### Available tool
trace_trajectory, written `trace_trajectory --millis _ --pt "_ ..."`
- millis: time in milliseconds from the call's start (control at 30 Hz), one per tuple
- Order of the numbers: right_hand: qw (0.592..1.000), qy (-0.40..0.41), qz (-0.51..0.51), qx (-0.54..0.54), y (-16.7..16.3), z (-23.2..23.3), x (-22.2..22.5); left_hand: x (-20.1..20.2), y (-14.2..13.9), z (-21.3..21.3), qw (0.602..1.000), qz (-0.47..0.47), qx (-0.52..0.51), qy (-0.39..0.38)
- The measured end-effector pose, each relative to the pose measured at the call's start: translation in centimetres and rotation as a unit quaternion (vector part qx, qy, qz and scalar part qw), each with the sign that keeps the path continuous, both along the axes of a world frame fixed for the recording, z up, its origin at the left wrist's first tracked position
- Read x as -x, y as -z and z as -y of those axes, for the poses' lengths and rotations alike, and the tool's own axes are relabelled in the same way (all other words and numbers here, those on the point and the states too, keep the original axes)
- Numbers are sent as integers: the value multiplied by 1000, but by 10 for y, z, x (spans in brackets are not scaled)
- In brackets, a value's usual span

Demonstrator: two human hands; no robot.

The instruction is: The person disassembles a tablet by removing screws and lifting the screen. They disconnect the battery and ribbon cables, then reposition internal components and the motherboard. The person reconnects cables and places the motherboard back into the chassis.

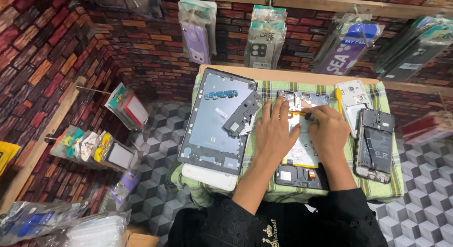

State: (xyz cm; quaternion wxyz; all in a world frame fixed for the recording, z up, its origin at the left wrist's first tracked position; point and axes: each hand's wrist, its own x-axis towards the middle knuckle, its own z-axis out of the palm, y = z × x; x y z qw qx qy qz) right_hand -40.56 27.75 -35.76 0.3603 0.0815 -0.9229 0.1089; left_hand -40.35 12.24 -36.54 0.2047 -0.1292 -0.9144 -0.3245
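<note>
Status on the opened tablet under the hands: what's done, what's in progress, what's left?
Done: the back cover is off and lies to the left, a black inner plate resting on it. In hand: the left hand presses flat on the opened tablet while the right hand works a small tool at its upper part, near an orange strip. Left: the internals are still exposed, nothing refitted. Two opened phones and a yellow pry tool lie to the right.

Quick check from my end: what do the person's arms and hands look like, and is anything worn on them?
Both hands are bare: the left hand and right hand show no gloves, rings or watch that I can make out. The forearms are uncovered too. Black sleeves start near the elbows, part of a dark garment with faint patterned stitching.
</note>
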Motion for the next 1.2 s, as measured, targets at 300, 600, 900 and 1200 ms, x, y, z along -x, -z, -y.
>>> trace_trajectory --millis 300,600,900,1200 --pt "998 -42 25 29 -8 4 1 0 -4 1 1000 4 -8 0" --pt "998 -53 32 12 -14 6 1 1 -5 2 1000 1 -9 6" --pt "997 -36 72 -5 -15 15 11 1 -3 6 1000 -2 -7 4" --pt "997 -37 62 -6 -4 14 13 5 4 1 1000 4 -4 5"
